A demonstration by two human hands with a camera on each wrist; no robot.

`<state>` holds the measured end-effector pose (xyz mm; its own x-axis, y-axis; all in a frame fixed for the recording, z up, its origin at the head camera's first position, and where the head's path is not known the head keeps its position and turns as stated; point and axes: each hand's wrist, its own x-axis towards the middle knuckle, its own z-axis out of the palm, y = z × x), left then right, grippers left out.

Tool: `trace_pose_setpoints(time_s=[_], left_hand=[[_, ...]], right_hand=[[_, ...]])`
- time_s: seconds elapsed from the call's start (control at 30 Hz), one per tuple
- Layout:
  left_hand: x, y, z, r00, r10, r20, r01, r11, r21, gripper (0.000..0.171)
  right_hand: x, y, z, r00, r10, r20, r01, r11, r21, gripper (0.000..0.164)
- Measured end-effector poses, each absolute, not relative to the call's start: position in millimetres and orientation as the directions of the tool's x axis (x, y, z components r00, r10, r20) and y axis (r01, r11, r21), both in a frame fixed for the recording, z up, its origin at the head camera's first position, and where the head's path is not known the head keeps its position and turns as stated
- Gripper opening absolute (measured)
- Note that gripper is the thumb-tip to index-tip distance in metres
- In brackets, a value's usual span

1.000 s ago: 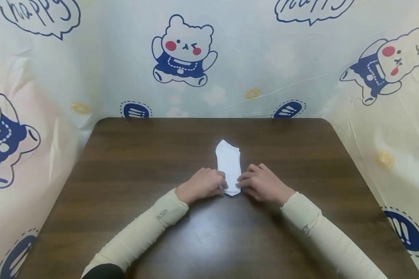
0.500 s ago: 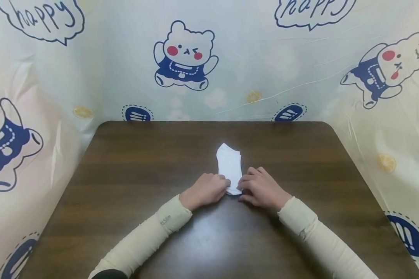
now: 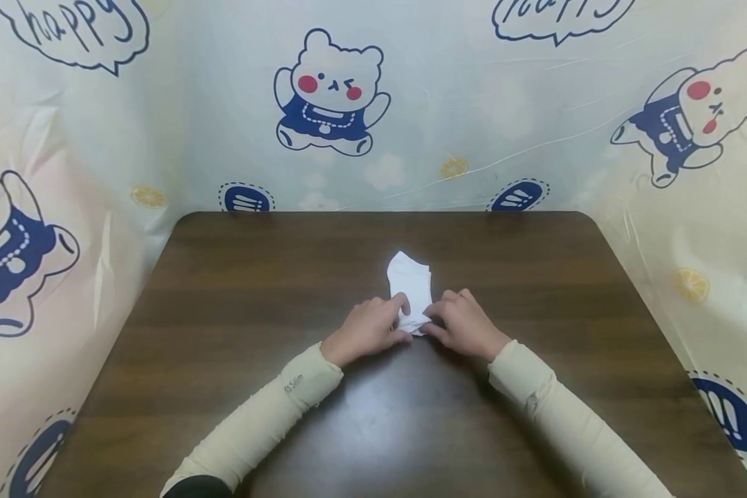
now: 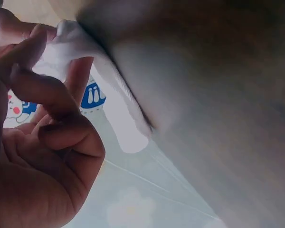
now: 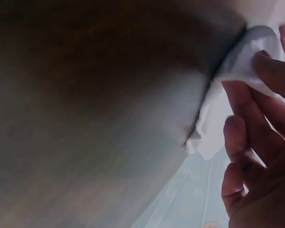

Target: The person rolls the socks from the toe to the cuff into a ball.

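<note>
Partly between both hands (image 3: 367, 328) (image 3: 463, 324), white cloth (image 3: 409, 285).

A dark wood-grain counter (image 3: 236, 290) with rounded far corners stands enclosed by pale sheeting (image 3: 436, 83) printed with bears (image 3: 332, 93), orange slices (image 3: 149, 197) and speech bubbles (image 3: 71, 31); diffuse light reflects off its near half.

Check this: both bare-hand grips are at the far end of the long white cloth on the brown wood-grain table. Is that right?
No, not the far end. The head view shows the bare left-hand grip and bare right-hand grip at the near end of the long white cloth, on the brown wood-grain table.
</note>
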<state>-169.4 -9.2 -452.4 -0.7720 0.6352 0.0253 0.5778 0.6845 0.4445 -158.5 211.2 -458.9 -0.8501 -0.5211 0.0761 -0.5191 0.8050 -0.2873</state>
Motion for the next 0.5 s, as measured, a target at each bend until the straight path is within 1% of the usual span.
trace_pose_setpoints(time_s=[0.1,0.2,0.33,0.4,0.5], left_hand=[[-173,-7,-451,-0.788,0.615,0.021,0.561,0.704,0.435,0.025],[-175,-4,-450,-0.804,0.594,0.013,0.548,0.733,0.404,0.016],[-177,-1,-450,-0.813,0.582,-0.005,0.538,0.754,0.377,0.013],[-178,0,-451,-0.814,0.58,-0.008,0.539,0.761,0.36,0.011],[-178,2,-452,-0.819,0.574,0.015,0.547,0.772,0.325,0.008]], right_hand=[[-162,211,-456,-0.866,-0.497,0.056,-0.485,0.807,-0.338,0.029],[-163,208,-454,-0.879,-0.473,0.064,-0.462,0.811,-0.359,0.028],[-161,203,-455,-0.893,-0.447,0.06,-0.442,0.842,-0.31,0.021],[-160,201,-456,-0.893,-0.446,0.056,-0.444,0.857,-0.262,0.018],[-160,196,-457,-0.884,-0.457,0.095,-0.467,0.862,-0.196,0.015]])
